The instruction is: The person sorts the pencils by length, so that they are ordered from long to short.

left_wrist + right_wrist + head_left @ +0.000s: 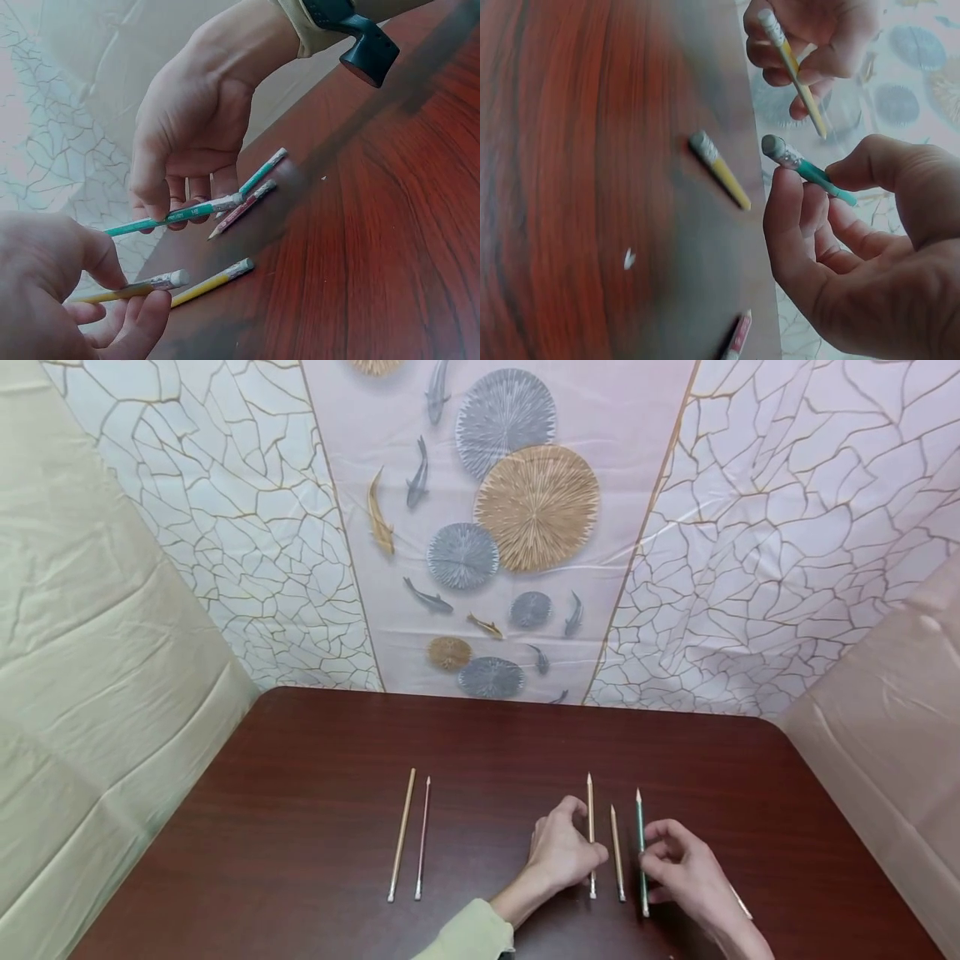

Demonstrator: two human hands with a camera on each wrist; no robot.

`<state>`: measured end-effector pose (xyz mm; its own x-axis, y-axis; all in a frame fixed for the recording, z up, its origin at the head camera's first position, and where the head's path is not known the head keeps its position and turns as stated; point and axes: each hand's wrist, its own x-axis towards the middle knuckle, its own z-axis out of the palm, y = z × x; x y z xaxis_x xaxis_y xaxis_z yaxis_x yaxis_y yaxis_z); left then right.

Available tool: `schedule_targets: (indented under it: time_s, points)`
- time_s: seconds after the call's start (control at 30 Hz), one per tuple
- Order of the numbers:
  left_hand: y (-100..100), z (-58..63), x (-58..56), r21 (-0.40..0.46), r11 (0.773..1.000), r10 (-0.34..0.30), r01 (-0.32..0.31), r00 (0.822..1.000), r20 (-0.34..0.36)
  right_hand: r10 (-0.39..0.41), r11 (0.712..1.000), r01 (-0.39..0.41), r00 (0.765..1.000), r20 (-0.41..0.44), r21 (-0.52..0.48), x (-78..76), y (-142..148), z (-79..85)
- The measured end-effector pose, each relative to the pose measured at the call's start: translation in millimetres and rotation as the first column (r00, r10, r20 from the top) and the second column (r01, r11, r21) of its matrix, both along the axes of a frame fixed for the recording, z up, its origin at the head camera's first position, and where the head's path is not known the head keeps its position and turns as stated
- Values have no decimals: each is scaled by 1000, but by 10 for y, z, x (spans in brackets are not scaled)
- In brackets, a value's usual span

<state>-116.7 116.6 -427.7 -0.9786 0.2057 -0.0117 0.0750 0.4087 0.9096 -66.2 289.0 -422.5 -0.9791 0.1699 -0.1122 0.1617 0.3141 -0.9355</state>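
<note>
My left hand [566, 852] pinches a yellow pencil [590, 802] between thumb and fingers, eraser end toward me. To its right, my right hand [693, 877] holds a green pencil [640, 818] the same way, its tip pointing away. Between the two held pencils, a second yellow pencil [617, 852] lies on the table, touched by neither hand. In the left wrist view, a red pencil [244, 210] and another green pencil [262, 171] lie beyond my right hand. That hand mostly hides them in the head view.
Farther left on the dark wooden table [300, 827] lie a yellowish pencil [402, 835] without a visible sharpened tip and a thin reddish pencil [423, 839], roughly side by side. A small white fleck [629, 259] is on the wood. Patterned cloth [465, 610] hangs behind the table's far edge.
</note>
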Motion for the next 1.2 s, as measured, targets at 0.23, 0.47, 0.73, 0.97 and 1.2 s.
schedule_targets:
  time_s: [0.23,0.47,0.73,0.97,1.2]
  points:
    - [-136,13,-8,33,999,-29,29,1000,3,5,999,-5,1000,0,-53,-68,-156,14]
    - [-329,-15,-21,50,998,-35,35,999,-8,44,996,-45,999,-8,-74,-115,-288,20]
    - [-525,-54,-13,-12,1000,-1,1,998,-69,70,992,-70,998,-11,-105,-165,-440,3]
    - [-664,-88,-28,-72,997,12,-23,989,-148,87,989,-87,996,-4,-121,-198,-561,2]
    - [-798,-103,-42,-103,994,16,-38,977,-211,92,988,-92,996,-10,-126,-229,-642,-1]
